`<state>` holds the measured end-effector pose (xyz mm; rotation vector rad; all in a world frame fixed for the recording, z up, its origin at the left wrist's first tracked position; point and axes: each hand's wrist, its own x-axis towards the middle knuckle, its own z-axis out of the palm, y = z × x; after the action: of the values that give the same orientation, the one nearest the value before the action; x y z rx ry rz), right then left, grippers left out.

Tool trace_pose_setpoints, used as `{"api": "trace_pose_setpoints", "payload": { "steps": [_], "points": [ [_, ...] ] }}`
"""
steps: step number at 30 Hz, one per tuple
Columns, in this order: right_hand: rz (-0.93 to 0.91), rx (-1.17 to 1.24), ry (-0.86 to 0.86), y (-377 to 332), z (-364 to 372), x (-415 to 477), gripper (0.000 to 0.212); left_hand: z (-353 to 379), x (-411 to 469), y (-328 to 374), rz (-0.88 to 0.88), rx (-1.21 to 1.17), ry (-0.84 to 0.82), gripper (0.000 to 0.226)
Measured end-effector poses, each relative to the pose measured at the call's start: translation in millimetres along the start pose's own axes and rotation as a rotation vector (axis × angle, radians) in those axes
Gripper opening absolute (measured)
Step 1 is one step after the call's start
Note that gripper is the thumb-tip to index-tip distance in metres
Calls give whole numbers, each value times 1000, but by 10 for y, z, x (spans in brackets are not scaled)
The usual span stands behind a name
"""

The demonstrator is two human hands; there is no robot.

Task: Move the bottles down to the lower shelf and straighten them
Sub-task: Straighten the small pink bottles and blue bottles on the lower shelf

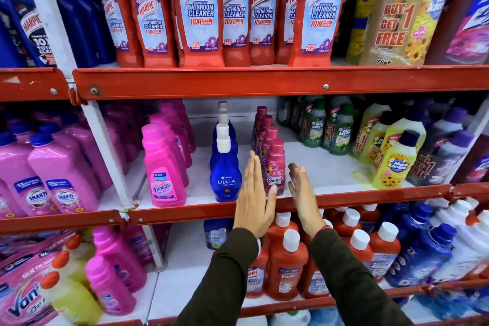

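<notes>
A row of small dark-pink Comfort bottles (275,167) runs front to back on the white middle shelf (325,167). My left hand (255,193) is flat and open, its fingers against the left side of the front Comfort bottle. My right hand (301,190) is flat and open just right of that bottle, a small gap between them. Both hands hold nothing. Beside them on the left stands a row of blue Ujala spray bottles (225,167). Red Harpic bathroom-cleaner bottles (198,10) fill the shelf above.
Pink Vanish bottles (164,167) stand left of the Ujala row. Yellow and green Max Kleen bottles (391,156) crowd the right. A red shelf lip (344,197) runs under my hands. Below are red white-capped bottles (287,264) and blue bottles (423,251). A white upright post (111,145) divides the bays.
</notes>
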<state>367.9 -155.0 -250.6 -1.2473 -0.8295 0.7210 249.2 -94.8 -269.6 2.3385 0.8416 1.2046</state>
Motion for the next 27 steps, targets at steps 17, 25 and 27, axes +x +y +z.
{"api": "trace_pose_setpoints", "payload": {
  "steps": [17, 25, 27],
  "points": [
    [91, -112, -70, -17, -88, 129, 45, 179, 250, 309, -609, -786, -159, 61],
    [102, -101, -50, -67, -65, 107, 41, 207, 238, 313, -590, -751, -141, 61],
    [113, -80, -47, -113, -61, 90, 42, 199, 235, 331, -588, -742, -141, 61]
  ]
}}
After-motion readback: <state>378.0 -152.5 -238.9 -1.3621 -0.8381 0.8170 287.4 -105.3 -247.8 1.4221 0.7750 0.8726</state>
